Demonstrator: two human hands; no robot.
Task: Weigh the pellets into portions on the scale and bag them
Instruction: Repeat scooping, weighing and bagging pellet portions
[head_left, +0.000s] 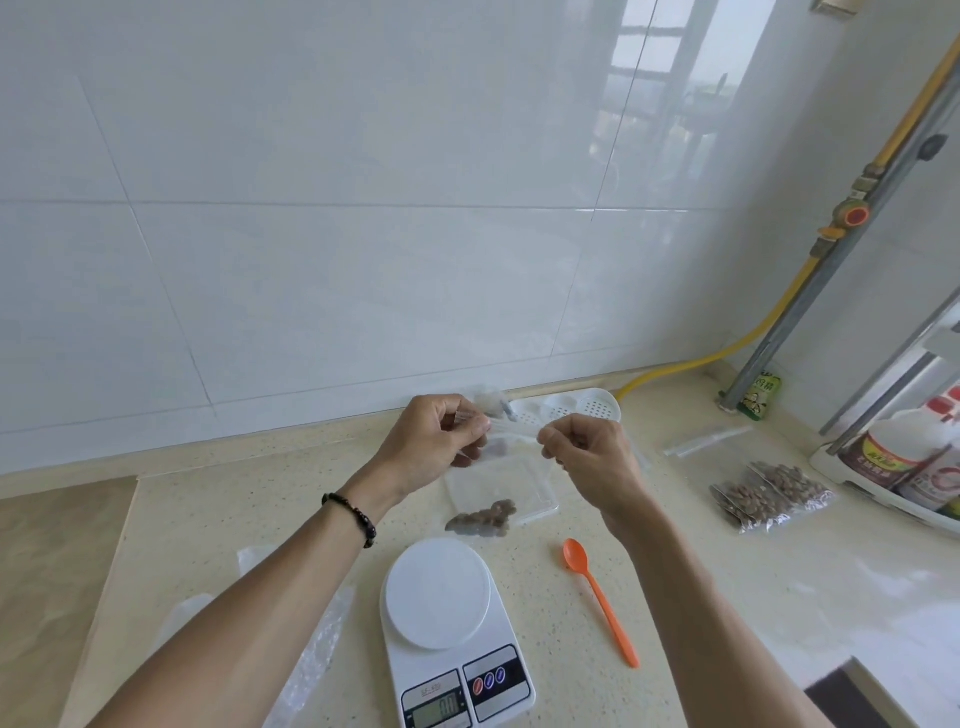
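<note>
Mid-frame, a clear bag with brown pellets at its bottom hangs over the table. The left hand and right hand each pinch its top edge. Below it stands the white scale, an orange spoon to its right. Two filled bags lie at right.

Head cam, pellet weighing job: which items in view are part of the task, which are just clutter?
Part of the job:
- clear bag of pellets, its top pinched by left hand and right hand
- scale, platform bare
- orange spoon
- filled bags on the right

Lying about:
- white tray by the wall
- bottles in the rack
- green packet
- bubble wrap
</note>
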